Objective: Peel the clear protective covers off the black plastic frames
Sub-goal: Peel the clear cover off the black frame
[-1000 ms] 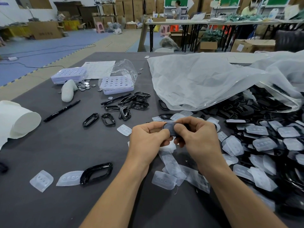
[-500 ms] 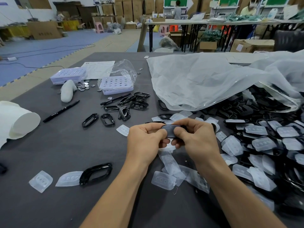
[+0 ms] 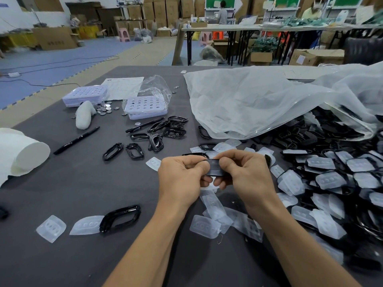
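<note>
Two grips pinched one black frame (image 3: 216, 168), mid-picture.
My left grip (image 3: 182, 175) and right grip (image 3: 246, 175) pinched its ends; I judged it light and stiff, its cover slick, best lifted at an edge.

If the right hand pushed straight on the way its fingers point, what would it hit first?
Probably the left hand: the right hand points leftward across the frame both pinch, fingertips nearly meeting.
</note>
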